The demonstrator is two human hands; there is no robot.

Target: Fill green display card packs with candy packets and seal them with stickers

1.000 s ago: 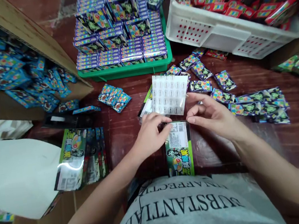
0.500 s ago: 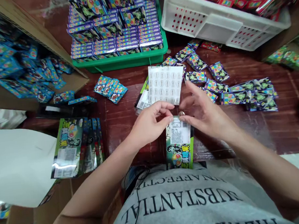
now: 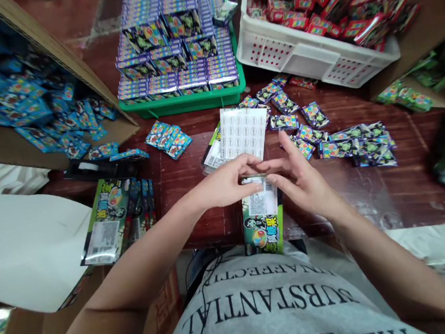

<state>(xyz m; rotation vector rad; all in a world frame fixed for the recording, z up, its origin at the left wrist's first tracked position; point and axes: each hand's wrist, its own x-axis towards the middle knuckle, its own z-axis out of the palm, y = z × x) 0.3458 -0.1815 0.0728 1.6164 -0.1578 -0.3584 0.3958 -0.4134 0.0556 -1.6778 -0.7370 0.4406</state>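
At the near edge of the surface, a green packet with a white barcode label lies flat, its lower end over the edge. The left hand presses its fingertips on the packet's top; the right hand pinches the same top edge, other fingers spread. Just behind them lies a sticker sheet. At the far edge, a green tray holds stacked purple boxes, and a white crate is full of red packets. At the left edge, a cardboard box holds blue packets. Loose small packets are scattered on the dark red wood at the right.
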